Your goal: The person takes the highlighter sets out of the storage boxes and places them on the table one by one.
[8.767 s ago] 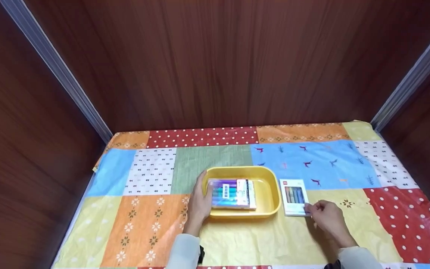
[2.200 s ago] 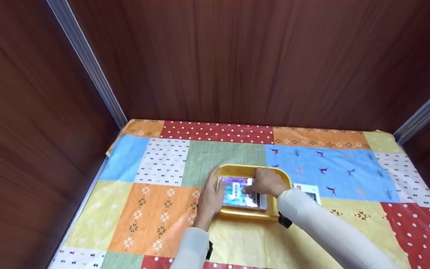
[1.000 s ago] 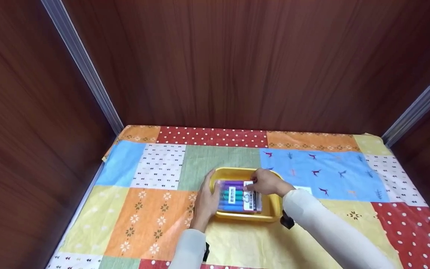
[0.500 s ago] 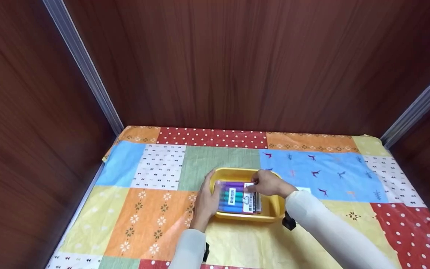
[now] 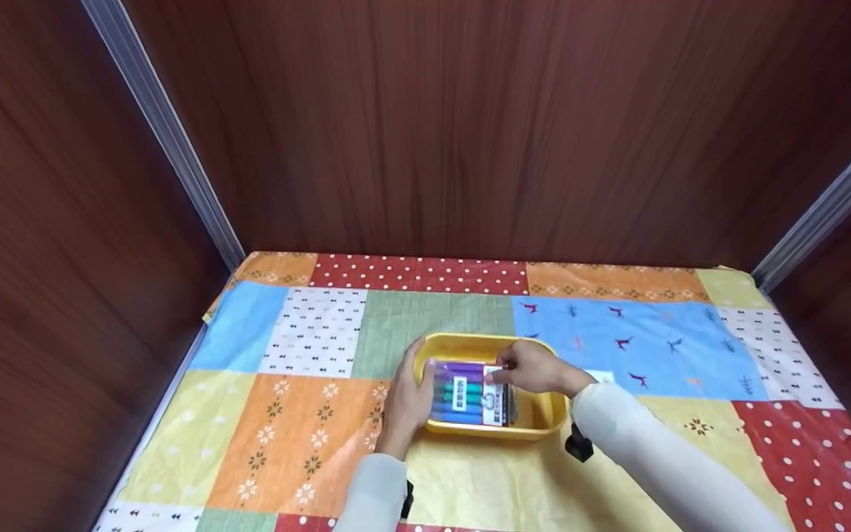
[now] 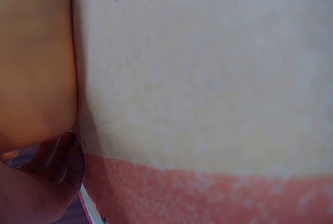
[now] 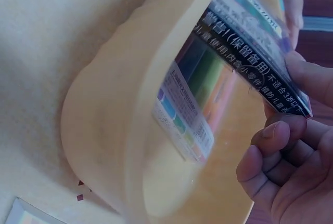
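A clear pack of colored markers (image 5: 461, 414) with purple, green and blue barrels lies in the yellow plastic tub (image 5: 536, 432). My right hand (image 5: 536, 367) reaches over the tub's right side and pinches the pack's right end between thumb and fingers. From the right wrist view, that end is tilted up, and a second pack of markers (image 7: 192, 109) lies beneath it on the tub's floor. My left hand (image 5: 407, 399) grips the tub's left wall, thumb inside by the pack and fingers outside. The left wrist view shows little of that hand's grip.
A white box (image 5: 603, 376) lies just right of the tub, mostly hidden behind the right sleeve. A patchwork cloth (image 5: 307, 436) covers the table. Brown wooden panels (image 5: 455, 133) stand at the back and both sides.
Earliest, my right hand was at the white box right of the tub; later it reached into the tub and took hold of the marker pack. Lately the pack has shifted slightly toward me.
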Motion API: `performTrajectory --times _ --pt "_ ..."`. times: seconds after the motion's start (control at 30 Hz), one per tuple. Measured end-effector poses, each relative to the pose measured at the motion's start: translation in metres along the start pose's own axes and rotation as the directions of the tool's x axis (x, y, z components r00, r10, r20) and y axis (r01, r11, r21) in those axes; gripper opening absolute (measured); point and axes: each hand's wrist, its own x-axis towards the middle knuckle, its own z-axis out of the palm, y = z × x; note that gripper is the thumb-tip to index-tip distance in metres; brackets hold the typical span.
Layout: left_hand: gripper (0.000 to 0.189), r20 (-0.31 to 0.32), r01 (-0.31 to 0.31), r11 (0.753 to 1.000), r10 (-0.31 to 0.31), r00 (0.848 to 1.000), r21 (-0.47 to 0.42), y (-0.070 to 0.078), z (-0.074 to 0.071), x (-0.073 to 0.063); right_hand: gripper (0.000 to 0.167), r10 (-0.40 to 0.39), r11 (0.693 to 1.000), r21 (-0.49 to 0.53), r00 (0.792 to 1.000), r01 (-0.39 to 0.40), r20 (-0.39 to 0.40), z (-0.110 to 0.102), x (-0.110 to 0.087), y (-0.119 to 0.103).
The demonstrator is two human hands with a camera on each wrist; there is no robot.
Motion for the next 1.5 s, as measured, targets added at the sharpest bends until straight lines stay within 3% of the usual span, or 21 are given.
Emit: performTrajectory --times 0.33,0.8,1.07,1.37,1.5 --pt "0.049 -0.008 -0.005 1.0 0.005 1.0 -0.007 0.0 0.001 0.0 0.019 -0.035 0.999 -0.001 0.999 0.035 -0.022 0.001 -0.002 0.002" --pt "0.048 -0.005 -0.02 1.0 0.02 1.0 -0.01 0.001 0.001 0.001 0.018 -0.061 0.998 0.0 0.996 0.061 -0.068 0.0 -0.007 -0.001" --pt "0.048 -0.015 -0.023 1.0 0.023 1.0 -0.002 -0.001 0.001 0.0 0.017 0.013 0.999 0.033 0.999 -0.012 -0.03 -0.013 -0.01 0.0" --pt "0.049 0.027 -0.003 1.0 0.004 1.0 -0.008 0.0 0.0 0.001 0.017 0.068 0.996 0.059 0.997 -0.065 -0.044 -0.022 -0.016 0.004" --pt "0.05 0.013 -0.006 1.0 0.006 1.0 0.008 0.0 -0.001 0.0 0.016 0.076 0.995 0.07 0.995 -0.072 -0.057 -0.023 -0.018 0.006"
